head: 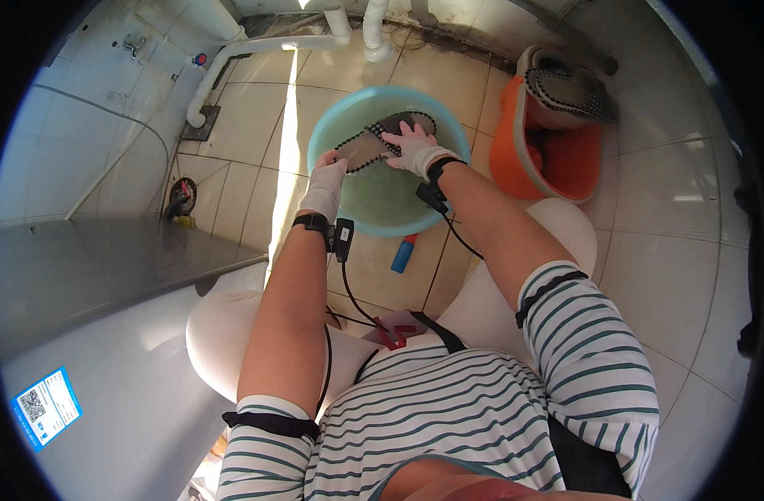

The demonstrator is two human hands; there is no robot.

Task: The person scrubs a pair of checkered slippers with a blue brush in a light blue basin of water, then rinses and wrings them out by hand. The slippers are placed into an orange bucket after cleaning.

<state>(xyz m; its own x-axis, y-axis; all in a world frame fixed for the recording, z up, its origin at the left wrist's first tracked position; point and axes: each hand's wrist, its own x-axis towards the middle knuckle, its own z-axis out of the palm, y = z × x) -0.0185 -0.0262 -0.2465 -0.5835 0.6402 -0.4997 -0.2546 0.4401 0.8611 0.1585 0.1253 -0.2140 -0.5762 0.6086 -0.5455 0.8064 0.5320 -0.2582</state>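
A slipper with black-and-white checked trim (363, 149) lies slanted over the water in a light blue round basin (387, 230). My left hand (327, 178), in a pale glove, grips the slipper's near left end between thumb and fingers. On the strap and the far end rests my right hand (414, 149), also partly covered by a pale glove, its fingers spread; whether it grips the slipper cannot be told. The water is greenish and cloudy. More checked slippers (566, 91) sit on the rim of an orange bucket (506, 147) to the right.
A blue bottle-like object with a red end (402, 255) lies on the tiled floor below the basin. White pipes (300, 42) run along the back. A grey metal surface (106, 263) borders the left, near a floor drain (182, 195). Cables hang from both wrists.
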